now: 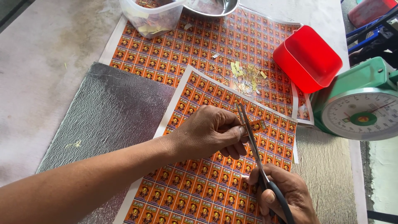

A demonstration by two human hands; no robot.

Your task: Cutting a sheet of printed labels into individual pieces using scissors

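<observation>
Left hand (209,132): pinches a small orange label (258,125) between thumb and fingertips, holding it up off the sheet so the blades can reach its edge.
Right hand (286,195): closed through the handles of the scissors (251,139), low at the bottom edge; the blades point up and away, nearly shut, right beside the pinched label.
Label: in the air just above the near sheet, touching the scissor blades.
Near sheet (195,186): a printed sheet of many orange labels in rows, lying at a slant under both hands, so it serves as the work surface.
Far sheet (199,49): a like sheet, flat beneath the near one and reaching toward the top.
Mat (107,112): grey, textured, under the sheets' left side.
Scraps (246,76): pale paper slivers strewn on the far sheet, well clear of the hands.
Red scoop (309,58): tilted on its side, to the right of the scraps.
Scale (358,103): green dial scale at the right edge, just beside the scoop.
Tub (151,16): clear plastic, holding cut bits, at the top.
Metal bowl (211,6): just beside the tub.
</observation>
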